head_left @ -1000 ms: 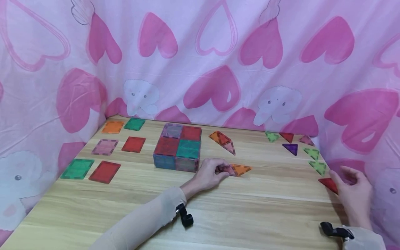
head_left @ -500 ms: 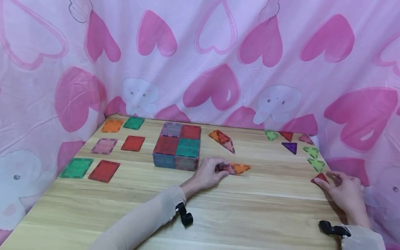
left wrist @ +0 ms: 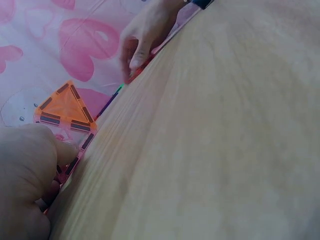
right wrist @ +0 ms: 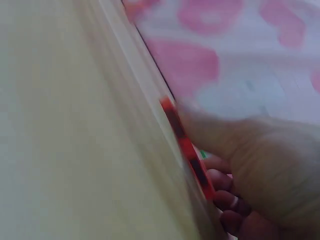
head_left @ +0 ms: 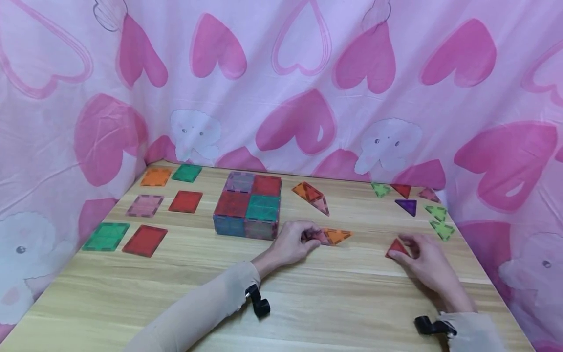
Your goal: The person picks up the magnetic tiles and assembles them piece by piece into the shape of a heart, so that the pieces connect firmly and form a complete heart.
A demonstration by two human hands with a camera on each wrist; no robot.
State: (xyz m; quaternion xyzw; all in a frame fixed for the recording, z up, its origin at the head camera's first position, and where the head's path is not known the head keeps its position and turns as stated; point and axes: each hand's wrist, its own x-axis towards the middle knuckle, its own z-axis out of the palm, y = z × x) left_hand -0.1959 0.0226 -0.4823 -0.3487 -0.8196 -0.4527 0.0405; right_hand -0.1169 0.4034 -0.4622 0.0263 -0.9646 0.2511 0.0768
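Note:
My left hand (head_left: 295, 243) pinches a translucent pink triangular magnetic tile (head_left: 324, 238) near the middle of the table. Edge to edge with it is an orange triangular tile (head_left: 338, 236), tilted up from the wood in the left wrist view. The pink tile's other end is hidden by my fingers. To the right, my right hand (head_left: 427, 264) holds a red triangular magnetic tile (head_left: 396, 249) between thumb and fingers. In the right wrist view this red tile (right wrist: 186, 147) appears edge-on, close to the tabletop. A gap of bare wood separates the two hands.
Left of my left hand stands a low box of square tiles (head_left: 233, 204). Behind lies a joined orange, red and pink piece (head_left: 313, 194). Loose triangles, including a purple one (head_left: 406, 207), lie back right; several squares, one green (head_left: 106, 236), lie left. A curtain (head_left: 294, 44) encloses the table.
My right hand has picked up the red triangle at the table's right edge and carried it leftward. My left hand stays in place with the pink tile.

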